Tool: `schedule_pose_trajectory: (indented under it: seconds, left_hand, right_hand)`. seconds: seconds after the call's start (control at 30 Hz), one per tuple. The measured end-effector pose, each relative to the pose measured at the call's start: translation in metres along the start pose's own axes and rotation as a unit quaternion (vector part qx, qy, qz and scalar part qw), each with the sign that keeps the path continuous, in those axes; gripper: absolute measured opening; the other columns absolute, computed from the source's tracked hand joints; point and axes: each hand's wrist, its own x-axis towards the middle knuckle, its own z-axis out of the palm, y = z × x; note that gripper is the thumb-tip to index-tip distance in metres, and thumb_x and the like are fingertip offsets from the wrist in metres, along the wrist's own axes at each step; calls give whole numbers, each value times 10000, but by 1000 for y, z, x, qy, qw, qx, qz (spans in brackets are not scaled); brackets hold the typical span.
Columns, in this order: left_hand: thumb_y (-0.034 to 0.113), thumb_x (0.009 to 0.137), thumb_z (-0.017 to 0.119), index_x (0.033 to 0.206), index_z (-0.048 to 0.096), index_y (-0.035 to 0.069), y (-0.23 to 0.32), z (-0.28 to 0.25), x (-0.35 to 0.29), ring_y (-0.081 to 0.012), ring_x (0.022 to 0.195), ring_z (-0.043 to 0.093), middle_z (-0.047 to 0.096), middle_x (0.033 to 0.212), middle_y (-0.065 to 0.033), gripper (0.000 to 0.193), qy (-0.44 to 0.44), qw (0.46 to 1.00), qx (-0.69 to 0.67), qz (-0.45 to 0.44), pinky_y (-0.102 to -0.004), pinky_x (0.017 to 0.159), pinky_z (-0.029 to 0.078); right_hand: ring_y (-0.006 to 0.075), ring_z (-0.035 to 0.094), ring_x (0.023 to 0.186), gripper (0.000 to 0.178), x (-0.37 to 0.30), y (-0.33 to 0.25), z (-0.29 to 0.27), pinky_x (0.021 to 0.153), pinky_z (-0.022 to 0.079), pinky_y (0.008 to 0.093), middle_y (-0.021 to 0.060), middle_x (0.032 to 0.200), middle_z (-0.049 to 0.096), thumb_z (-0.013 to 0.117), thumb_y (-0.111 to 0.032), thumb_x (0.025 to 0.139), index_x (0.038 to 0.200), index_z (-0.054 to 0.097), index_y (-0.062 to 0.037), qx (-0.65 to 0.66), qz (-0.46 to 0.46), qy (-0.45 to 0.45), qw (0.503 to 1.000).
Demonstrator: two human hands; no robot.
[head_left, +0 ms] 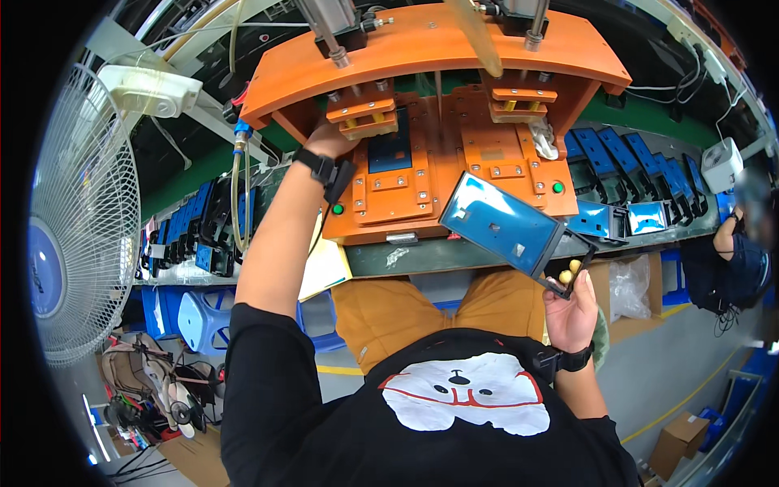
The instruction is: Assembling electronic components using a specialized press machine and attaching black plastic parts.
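My left hand (331,141) reaches in under the orange press (434,24), beside the raised left pressing block (369,112). Its fingers are hidden there, so I cannot tell what they touch. Below that block a dark blue plate (390,152) lies in the left fixture. My right hand (571,315) grips a black-framed panel (505,229) by its near right end. Blue film with small cutouts covers the panel, which hangs tilted in front of the right fixture (491,154). Round yellowish pieces (570,273) sit at its open black end, close to my fingertips.
Several blue-filmed parts stand in rows on the bench to the right (621,158) and left (207,215). Green buttons (557,187) sit at the press's front corners. A white fan (81,219) stands far left. Another person (730,252) is at the far right.
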Motion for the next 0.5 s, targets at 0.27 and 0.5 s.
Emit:
schedule_pose_trajectory:
  seconds: [0.27,0.5]
  left_hand:
    - [114,986,692,1298,650,46,108,-20,-231,-71,877,610,683,1035,6,322,89,839,-475,-250,-249,805,517]
    - [65,987,661,1398,579,32,156,-19,-346,-140,1113,631,661,1283,-84,421,28,726,-618,-301,-270,893,502]
  right_hand:
    - [223,654,832,265,-23,33,7,897,578,474,119,939,664,652,-188,1005,1156,536,-4,-161,-115,-32,980]
    - [298,734,764,458,-33,10,81,712,610,403,203,872,708,811,-303,903,1120,544,-2,-392,-184,-205,878]
